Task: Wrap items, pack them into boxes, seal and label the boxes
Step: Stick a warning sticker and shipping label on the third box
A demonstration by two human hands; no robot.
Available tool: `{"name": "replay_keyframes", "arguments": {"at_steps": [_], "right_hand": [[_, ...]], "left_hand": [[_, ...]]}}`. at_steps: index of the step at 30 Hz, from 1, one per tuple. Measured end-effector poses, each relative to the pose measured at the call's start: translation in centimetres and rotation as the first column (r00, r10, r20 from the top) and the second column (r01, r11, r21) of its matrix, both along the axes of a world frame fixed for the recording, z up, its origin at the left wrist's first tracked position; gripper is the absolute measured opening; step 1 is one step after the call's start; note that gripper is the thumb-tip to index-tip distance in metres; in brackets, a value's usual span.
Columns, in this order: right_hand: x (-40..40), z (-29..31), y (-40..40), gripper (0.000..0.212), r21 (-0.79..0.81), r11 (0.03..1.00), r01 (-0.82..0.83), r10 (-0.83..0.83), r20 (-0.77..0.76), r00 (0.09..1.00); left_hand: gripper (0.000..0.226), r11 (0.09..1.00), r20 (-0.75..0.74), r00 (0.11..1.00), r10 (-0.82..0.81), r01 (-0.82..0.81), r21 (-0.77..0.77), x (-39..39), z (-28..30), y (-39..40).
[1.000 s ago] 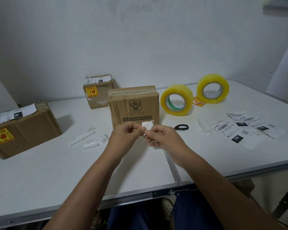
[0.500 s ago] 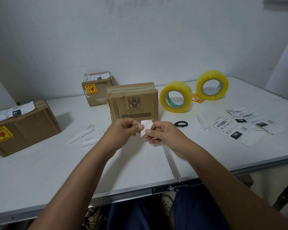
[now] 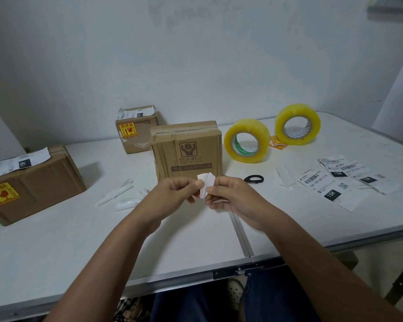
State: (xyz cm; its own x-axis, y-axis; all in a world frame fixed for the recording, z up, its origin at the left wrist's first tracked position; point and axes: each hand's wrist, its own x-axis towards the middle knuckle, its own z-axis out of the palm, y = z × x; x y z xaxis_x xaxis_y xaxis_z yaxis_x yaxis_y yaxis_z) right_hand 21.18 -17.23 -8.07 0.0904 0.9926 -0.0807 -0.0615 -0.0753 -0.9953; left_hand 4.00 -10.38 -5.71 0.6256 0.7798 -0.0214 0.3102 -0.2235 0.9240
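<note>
Your forearms are bare, with no sleeves, watch or rings showing on your left hand [image 3: 175,191] or right hand [image 3: 236,198]. You wear dark blue trousers [image 3: 261,303] and a pale perforated shoe [image 3: 235,292].

White shipping label [image 3: 319,183] reads "15H-199-403-210" and "15H".

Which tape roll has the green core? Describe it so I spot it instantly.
Start at the upright cardboard box in the table's middle. The tape roll stands directly right of it, nearer than the other roll, whose core is white.
</note>
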Motion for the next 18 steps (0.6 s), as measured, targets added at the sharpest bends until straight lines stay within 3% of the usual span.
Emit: {"name": "replay_keyframes", "arguments": {"at_steps": [4, 8, 12, 18], "right_hand": [[0.2, 0.2, 0.1, 0.023, 0.004, 1.000, 0.026, -0.026, -0.029, 0.999], [0.1, 0.1, 0.2, 0.019, 0.014, 0.998, 0.063, -0.062, -0.054, 0.997], [-0.2, -0.3, 0.2, 0.018, 0.032, 0.994, 0.107, -0.104, -0.085, 0.991], [-0.5, -0.4, 0.1, 0.017, 0.065, 0.991, 0.121, -0.121, -0.009, 0.993]], "left_hand": [[0.036, 1.000, 0.020, 1.000, -0.002, 0.002, -0.001, -0.2, 0.1, -0.4], [0.018, 0.998, 0.009, 0.999, 0.040, -0.040, 0.057, 0.0, -0.1, -0.5], [0.017, 0.988, 0.044, 0.990, 0.133, -0.136, 0.068, 0.5, -0.4, -0.5], [0.019, 0.980, 0.041, 0.985, 0.170, -0.174, 0.096, 0.9, -0.6, -0.7]]}}
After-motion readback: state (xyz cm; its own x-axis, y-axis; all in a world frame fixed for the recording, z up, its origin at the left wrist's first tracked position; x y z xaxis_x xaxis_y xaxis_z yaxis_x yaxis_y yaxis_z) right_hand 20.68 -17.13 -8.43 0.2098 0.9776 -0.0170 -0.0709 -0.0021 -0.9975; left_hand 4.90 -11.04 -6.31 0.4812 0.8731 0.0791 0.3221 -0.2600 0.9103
